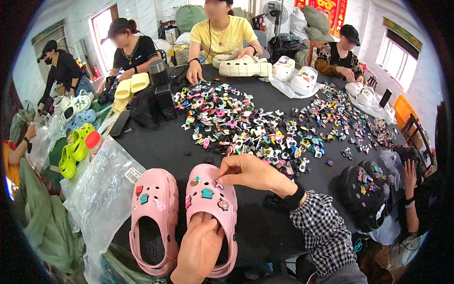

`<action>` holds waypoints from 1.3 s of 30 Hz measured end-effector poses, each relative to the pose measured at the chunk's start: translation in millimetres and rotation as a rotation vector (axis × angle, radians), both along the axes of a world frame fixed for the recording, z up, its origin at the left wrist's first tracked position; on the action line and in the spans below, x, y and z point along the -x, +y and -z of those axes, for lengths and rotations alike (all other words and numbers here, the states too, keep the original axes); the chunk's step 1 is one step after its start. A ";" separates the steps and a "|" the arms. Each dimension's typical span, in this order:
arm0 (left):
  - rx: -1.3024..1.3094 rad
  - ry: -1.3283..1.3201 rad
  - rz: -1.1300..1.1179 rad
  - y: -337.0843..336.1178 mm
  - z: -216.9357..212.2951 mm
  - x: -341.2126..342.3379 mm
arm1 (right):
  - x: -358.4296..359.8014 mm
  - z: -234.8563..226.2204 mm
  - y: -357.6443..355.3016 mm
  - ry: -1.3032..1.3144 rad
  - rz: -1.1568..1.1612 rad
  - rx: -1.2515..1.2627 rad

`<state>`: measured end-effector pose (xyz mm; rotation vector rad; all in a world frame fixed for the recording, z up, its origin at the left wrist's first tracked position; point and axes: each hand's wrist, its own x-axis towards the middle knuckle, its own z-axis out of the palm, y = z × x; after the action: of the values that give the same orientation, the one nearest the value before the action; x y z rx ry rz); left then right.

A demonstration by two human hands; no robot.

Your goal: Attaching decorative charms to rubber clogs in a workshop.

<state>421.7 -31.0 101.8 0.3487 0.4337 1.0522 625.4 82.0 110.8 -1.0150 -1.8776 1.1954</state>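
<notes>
Left hand gripping, right hand pinching

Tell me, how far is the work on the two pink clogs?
The left pink clog already carries several charms. On the right pink clog a few are fitted; the right hand presses a star charm at its toe while the left hand reaches inside it. Many holes remain open, and a charm pile lies on the black table.

Clear plastic bag left of pink clogs, white label; red banner, possibly fabric, back wall.

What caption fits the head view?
Right hand presses a charm onto a pink clog steadied by the left hand.
</notes>
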 end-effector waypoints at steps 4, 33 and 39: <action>0.076 0.086 -0.022 2.8 -20.0 -7.7 | 3.9 0.4 -1.4 -0.072 0.014 -0.045; 0.193 -0.110 -0.001 5.6 -1.4 -13.3 | 4.9 6.3 4.2 0.138 -0.195 0.399; 0.166 -0.011 -0.057 1.5 -13.0 -11.9 | 15.9 6.4 4.6 0.127 -0.171 0.384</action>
<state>433.5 -29.5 114.8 0.1833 0.5204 1.0655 609.5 86.5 104.4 -0.9603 -1.6985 1.7278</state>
